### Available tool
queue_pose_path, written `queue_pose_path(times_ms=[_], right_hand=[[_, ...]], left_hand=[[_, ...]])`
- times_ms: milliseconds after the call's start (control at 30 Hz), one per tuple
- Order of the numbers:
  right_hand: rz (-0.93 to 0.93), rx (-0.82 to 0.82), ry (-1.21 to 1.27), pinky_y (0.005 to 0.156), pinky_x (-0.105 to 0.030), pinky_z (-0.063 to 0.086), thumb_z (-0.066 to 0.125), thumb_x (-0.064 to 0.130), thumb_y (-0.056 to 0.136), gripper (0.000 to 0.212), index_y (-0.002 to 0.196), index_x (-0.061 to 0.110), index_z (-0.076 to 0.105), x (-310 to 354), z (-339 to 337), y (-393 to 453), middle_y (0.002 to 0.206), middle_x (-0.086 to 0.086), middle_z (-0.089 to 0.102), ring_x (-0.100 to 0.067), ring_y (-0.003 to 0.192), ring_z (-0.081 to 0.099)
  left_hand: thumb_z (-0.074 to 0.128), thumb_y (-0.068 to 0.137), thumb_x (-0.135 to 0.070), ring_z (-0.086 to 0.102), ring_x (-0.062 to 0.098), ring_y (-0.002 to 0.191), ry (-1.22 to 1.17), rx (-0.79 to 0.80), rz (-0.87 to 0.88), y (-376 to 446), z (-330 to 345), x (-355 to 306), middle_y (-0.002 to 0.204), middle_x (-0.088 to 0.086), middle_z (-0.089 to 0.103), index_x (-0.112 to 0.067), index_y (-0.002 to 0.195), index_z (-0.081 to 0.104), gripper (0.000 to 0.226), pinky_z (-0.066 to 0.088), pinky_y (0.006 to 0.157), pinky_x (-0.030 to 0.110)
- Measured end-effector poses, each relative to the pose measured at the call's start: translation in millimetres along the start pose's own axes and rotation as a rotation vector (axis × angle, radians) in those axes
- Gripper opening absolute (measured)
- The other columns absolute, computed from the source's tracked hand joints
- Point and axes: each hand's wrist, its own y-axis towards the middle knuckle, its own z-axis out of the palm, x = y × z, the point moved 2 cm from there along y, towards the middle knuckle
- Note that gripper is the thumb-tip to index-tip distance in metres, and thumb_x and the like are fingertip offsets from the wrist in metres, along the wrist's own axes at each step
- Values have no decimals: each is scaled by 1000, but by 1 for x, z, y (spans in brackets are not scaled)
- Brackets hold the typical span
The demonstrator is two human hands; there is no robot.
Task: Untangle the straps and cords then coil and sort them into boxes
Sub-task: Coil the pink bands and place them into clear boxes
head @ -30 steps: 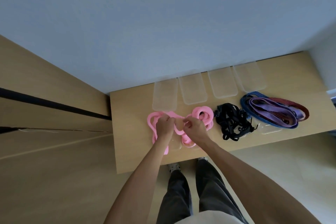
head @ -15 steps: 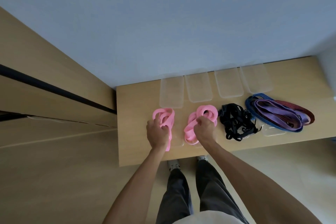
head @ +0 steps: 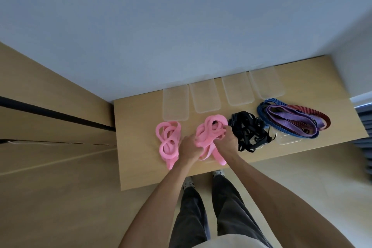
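1. I'm seeing the light wooden table (head: pixel 141 147) carrying four clear plastic boxes (head: pixel 175 104) along its far edge.
2. Both hands are curling around the right-hand bundle of pink flat strap (head: pixel 209 133): left hand (head: pixel 188 149), right hand (head: pixel 226 143).
3. The loose left-hand pink strap bundle (head: pixel 168 141) is lying lengthwise, near-to-far, beside them.

Pale wall (head: pixel 181 26), wooden table (head: pixel 136 147), light floor (head: pixel 50 207)

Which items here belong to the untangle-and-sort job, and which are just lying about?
Job:
- right pink strap bundle, gripped by left hand and right hand
- left pink strap bundle
- black cords
- blue, purple, red straps
- clear boxes

Lying about:
- nothing visible on wooden table
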Motion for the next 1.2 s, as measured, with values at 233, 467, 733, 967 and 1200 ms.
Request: queue_pose_path(times_ms=[233, 467, 733, 967, 1200], right_hand=[[189, -26, 325, 79, -35, 49, 69, 6, 84, 62, 140, 10, 43, 2, -11, 6, 98, -5, 66, -19, 84, 61], [174, 69, 174, 74, -34, 56, 58, 5, 86, 21, 95, 15, 73, 9, -8, 13, 93, -4, 72, -16, 74, 62], [141, -133, 104, 66, -30, 41, 53, 2, 85, 37, 123, 3, 54, 6, -9, 15, 119, -13, 58, -27, 89, 58], [-62, -92, 23, 66, -22, 46, 53, -3, 88, 35, 120, 8, 62, 24, 10, -2, 116, -10, 64, -18, 87, 58], [-302, 223, -105, 93, -27, 49, 68, 7, 84, 45, 127, 16, 62, 48, 40, -26, 126, 1, 65, -17, 111, 61]], left_hand=[[63, 80, -8, 58, 20, 68, -236, 134, -95, 2, 2, -6, 84, 8, 67, -13, 86, 63, 8, 43, 60, 27], [45, 91, -7, 47, 20, 61, -96, 15, -74, 5, 1, -17, 75, 11, 59, -3, 82, 62, 20, 36, 56, 31], [64, 84, -4, 55, 26, 113, 13, -555, -258, 4, -29, 17, 128, 8, 52, -15, 115, 67, 33, 55, 89, 40], [57, 87, -11, 60, 22, 77, 83, -459, -324, -13, -44, 50, 104, 3, 63, -23, 91, 60, 12, 51, 61, 32], [58, 78, 3, 60, 19, 80, -346, -491, -322, -14, -76, 40, 110, 4, 62, -15, 106, 67, 35, 49, 62, 23]])
